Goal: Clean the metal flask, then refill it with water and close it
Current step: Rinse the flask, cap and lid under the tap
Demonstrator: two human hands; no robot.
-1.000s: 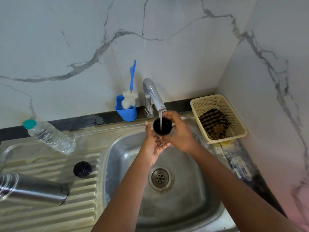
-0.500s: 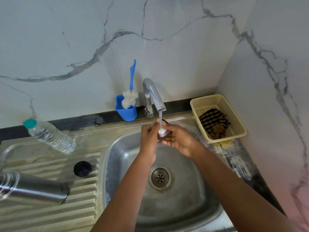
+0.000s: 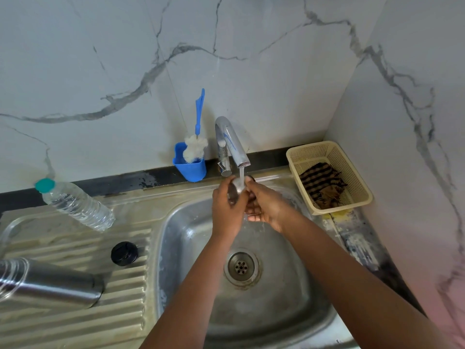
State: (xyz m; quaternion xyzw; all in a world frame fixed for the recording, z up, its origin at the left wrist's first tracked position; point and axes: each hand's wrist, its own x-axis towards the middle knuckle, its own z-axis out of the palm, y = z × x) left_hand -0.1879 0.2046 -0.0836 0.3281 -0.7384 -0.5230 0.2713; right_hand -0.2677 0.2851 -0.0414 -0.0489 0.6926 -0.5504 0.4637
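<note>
Hands rinsing one small metal cup under one running tap.

One metal flask is lying on its side at the left edge of the drainboard, with one clear water bottle lying near the back edge and one black stopper sitting between them, just beside the sink basin. One blue holder with one brush is standing behind the basin, left of the tap. Over the basin's back edge, the left hand and right hand are curling together round the cup, the stream falling onto it; fingers are hiding most of it. One cream basket is sitting in the right corner, holding a striped cloth.
</note>
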